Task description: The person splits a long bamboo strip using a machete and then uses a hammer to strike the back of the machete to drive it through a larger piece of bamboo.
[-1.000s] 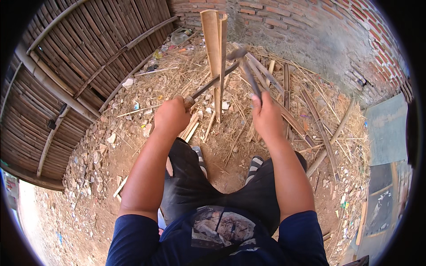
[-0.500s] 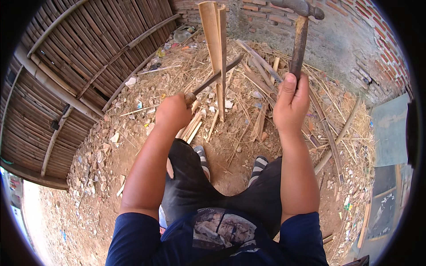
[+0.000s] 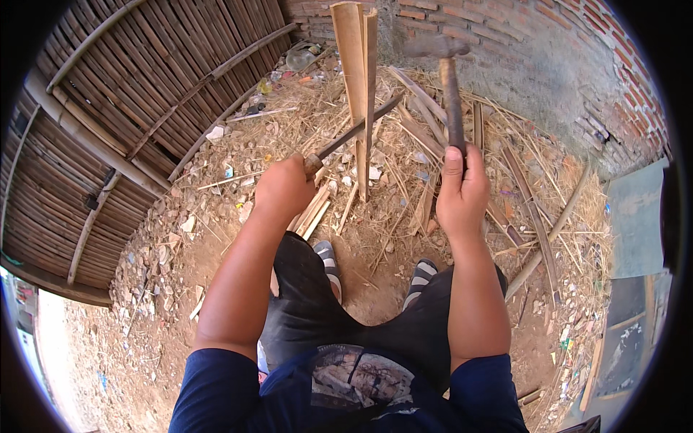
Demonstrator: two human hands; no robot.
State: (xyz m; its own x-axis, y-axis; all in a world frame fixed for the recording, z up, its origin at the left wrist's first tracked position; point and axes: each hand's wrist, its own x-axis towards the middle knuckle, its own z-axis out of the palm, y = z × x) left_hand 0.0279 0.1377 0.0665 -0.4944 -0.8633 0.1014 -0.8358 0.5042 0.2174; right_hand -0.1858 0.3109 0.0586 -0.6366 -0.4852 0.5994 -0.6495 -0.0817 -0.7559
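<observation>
An upright length of split bamboo [image 3: 351,65] stands on the ground in front of me, its upper part parted into two. My left hand [image 3: 283,186] is closed round the wooden handle of a machete [image 3: 345,138]. The dark blade lies slantwise through the split, its tip sticking out on the right side. Off to the right, my right hand [image 3: 463,189] grips the handle of a hammer [image 3: 452,101]. The hammer's metal head is raised, apart from both blade and bamboo, and slightly blurred.
Cut bamboo strips [image 3: 313,213] lie by my left foot. More bamboo pieces [image 3: 530,195] and straw litter the ground to the right. A bamboo-slat wall [image 3: 166,65] rises on the left, a brick wall [image 3: 498,43] behind. Grey sheets [image 3: 637,216] stand at far right.
My right hand and the hammer have moved left and lower, toward the bamboo. The bamboo, machete and left hand have shifted only slightly in the picture.
</observation>
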